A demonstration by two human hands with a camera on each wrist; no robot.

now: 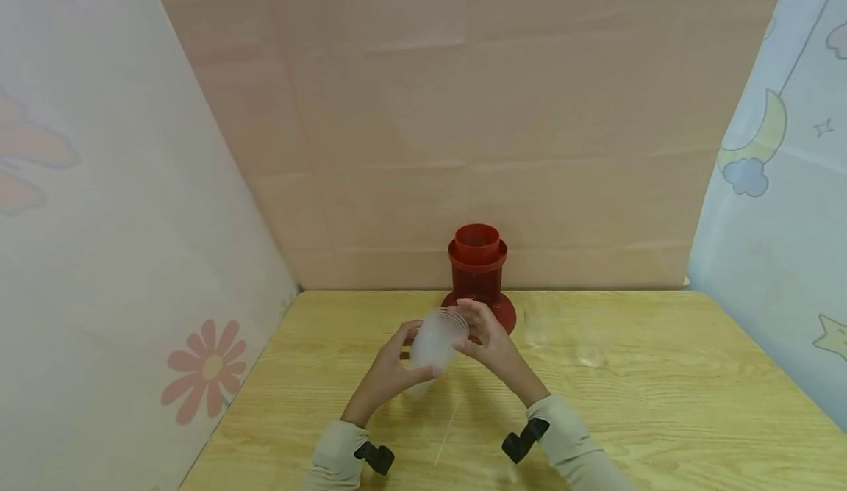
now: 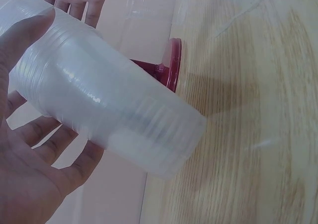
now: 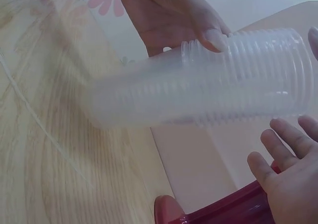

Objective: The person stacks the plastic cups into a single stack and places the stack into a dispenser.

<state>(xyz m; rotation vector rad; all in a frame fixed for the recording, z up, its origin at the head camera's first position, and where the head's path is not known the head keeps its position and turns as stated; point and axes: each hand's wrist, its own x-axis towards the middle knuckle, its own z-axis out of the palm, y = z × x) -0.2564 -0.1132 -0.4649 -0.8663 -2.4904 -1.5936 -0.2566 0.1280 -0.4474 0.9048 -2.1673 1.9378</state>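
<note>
A person's left hand (image 1: 387, 378) holds a nested stack of clear plastic cups (image 1: 433, 345) at the near middle of the scene, raised over the wood-grain table (image 1: 662, 381), thumb on one side and fingers on the other. The stack is tilted, its ribbed rims towards the far right and its bases towards the near left. The right hand (image 1: 495, 344) is held wide, fingers spread and only slightly bent beside the rim end; whether all its fingertips touch the cups cannot be told. Just beyond the hands stands a red, flared-base container (image 1: 477, 279) with an open collar on top, near the table's far edge. To its right are two faint, clear cup-like items (image 1: 592, 355), their outlines hard to make out. A thin whitish strip (image 1: 446, 432) lies on the near table, between the forearms. The printing that shows is pictorial: a pink flower (image 1: 212, 367) on the left wall, and a yellow moon (image 1: 770, 129), a blue cloud (image 1: 745, 176) and a star (image 1: 832, 335) on the right one. Each pale cuff carries a small black device (image 1: 523, 441).
</note>
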